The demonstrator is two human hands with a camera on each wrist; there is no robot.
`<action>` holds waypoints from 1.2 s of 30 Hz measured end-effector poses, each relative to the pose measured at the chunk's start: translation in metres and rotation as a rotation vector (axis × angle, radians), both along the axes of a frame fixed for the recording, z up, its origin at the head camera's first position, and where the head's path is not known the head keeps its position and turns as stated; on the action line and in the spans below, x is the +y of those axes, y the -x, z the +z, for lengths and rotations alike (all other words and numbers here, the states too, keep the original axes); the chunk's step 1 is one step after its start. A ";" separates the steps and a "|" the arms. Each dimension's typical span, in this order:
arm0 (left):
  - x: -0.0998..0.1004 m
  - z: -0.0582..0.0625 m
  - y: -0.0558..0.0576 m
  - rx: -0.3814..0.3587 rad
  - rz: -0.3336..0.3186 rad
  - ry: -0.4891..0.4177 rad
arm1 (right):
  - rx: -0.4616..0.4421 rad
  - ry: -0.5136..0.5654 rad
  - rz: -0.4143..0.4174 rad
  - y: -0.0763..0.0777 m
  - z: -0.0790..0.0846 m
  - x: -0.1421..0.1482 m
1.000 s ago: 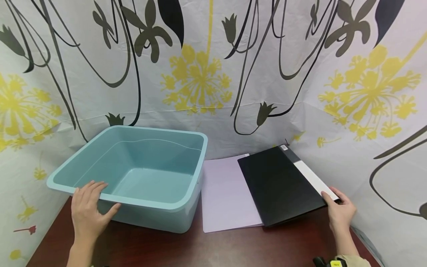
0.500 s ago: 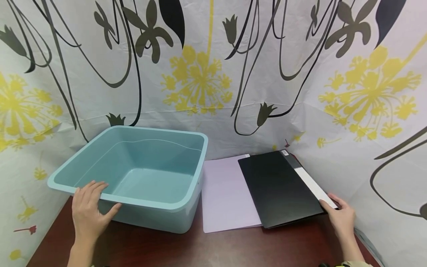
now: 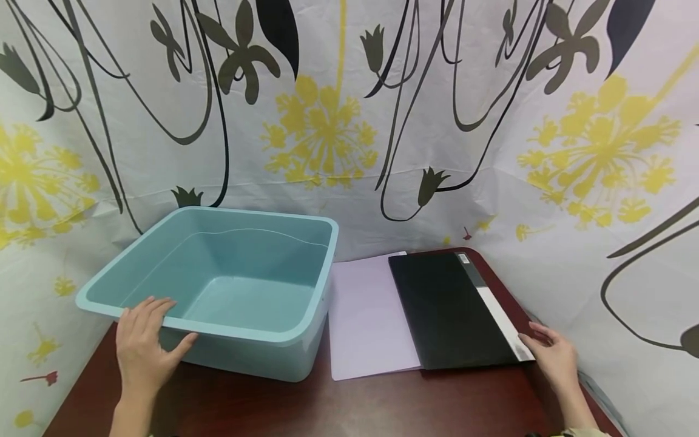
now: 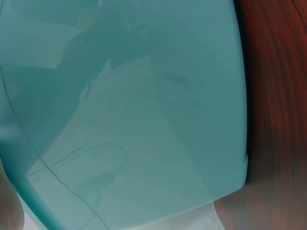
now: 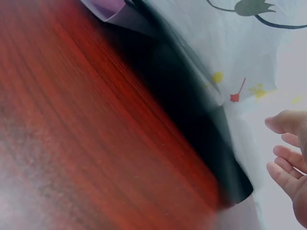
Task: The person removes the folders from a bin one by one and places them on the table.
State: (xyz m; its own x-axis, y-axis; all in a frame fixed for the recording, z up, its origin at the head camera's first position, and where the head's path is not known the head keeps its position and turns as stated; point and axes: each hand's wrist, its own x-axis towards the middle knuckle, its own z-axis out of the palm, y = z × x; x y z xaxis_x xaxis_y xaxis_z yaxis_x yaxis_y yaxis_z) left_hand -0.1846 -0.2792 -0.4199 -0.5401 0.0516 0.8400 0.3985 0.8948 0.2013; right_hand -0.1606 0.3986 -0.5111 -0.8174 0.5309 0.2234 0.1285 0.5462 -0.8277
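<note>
A light-blue plastic tub [image 3: 240, 306] stands at the left of the table. My left hand [image 3: 144, 346] holds its near rim, fingers over the edge and thumb against the outer wall; the left wrist view shows that wall [image 4: 144, 120] close up. On the right lies a black file folder [image 3: 453, 315] with a white spine label, partly over a pale lilac folder [image 3: 371, 321]. By the black folder's near right corner is my right hand [image 3: 554, 358], its fingers spread. In the right wrist view this hand [image 5: 292, 163] is apart from the black folder [image 5: 192, 110].
The dark red wooden table [image 3: 371, 406] shows in front of the tub and folders. A white cloth [image 3: 327, 133] with grey stems and yellow flowers hangs behind and at both sides, close to the tub and the table edge.
The black folder's raised right side has come down toward the table. My right hand has lowered with it and let go of its corner. The left hand and tub have stayed put.
</note>
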 end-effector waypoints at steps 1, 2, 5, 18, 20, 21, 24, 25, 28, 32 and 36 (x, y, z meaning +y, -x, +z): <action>0.000 0.000 0.000 0.002 0.000 -0.001 | 0.000 -0.009 0.007 0.001 0.001 0.000; 0.000 0.000 0.000 0.003 0.000 -0.002 | 0.003 -0.016 0.014 0.001 0.002 -0.001; -0.001 0.000 0.000 0.005 -0.002 -0.003 | 0.013 -0.063 0.030 0.002 0.005 -0.002; 0.000 0.001 0.000 0.001 0.001 0.000 | 0.162 0.005 0.160 0.007 -0.001 -0.002; 0.000 0.001 0.000 0.000 0.003 0.005 | 0.158 0.022 0.167 0.007 0.000 -0.003; 0.000 0.001 0.000 0.002 0.004 0.007 | 0.158 0.022 0.169 0.007 -0.001 -0.003; 0.000 0.003 0.000 0.011 0.001 0.012 | 0.165 -0.005 0.186 0.010 -0.005 -0.001; 0.001 0.003 0.000 0.016 -0.001 0.012 | 0.169 -0.015 0.189 0.011 -0.008 0.001; 0.001 0.004 0.000 0.023 -0.007 0.016 | 0.181 -0.034 0.207 0.016 -0.017 0.007; 0.002 0.006 -0.002 0.007 -0.005 0.021 | 0.190 -0.031 0.225 0.019 -0.016 0.007; 0.001 0.008 -0.004 -0.013 -0.013 0.011 | 0.200 -0.057 0.206 0.025 -0.024 0.010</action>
